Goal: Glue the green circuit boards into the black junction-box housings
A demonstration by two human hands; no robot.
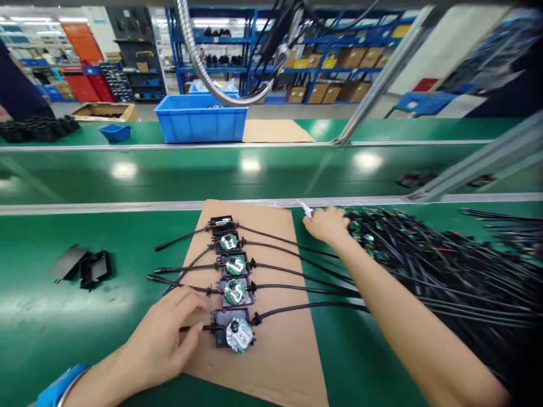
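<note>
Several black housings with round green circuit boards lie in a column on a brown cardboard sheet (282,345). The nearest housing (223,322) has its board (238,334) tilted over its lower right, with grey-white material on top. Black cables run out on both sides of each housing. My left hand (165,333) rests at the nearest housing's left cable (207,328), thumb and forefinger apart around it; the cable's end is hidden. Beyond the cardboard's far right corner, my right hand (328,223) is closed around a white-nozzled tube (306,209), mostly hidden by the fingers.
A large pile of black cables with boards (441,260) covers the right side of the green bench. Two loose black housing parts (95,270) lie at left. Past the metal rail stand a blue bin (203,118) and a small blue tray (115,133). A metal conduit (199,62) hangs overhead.
</note>
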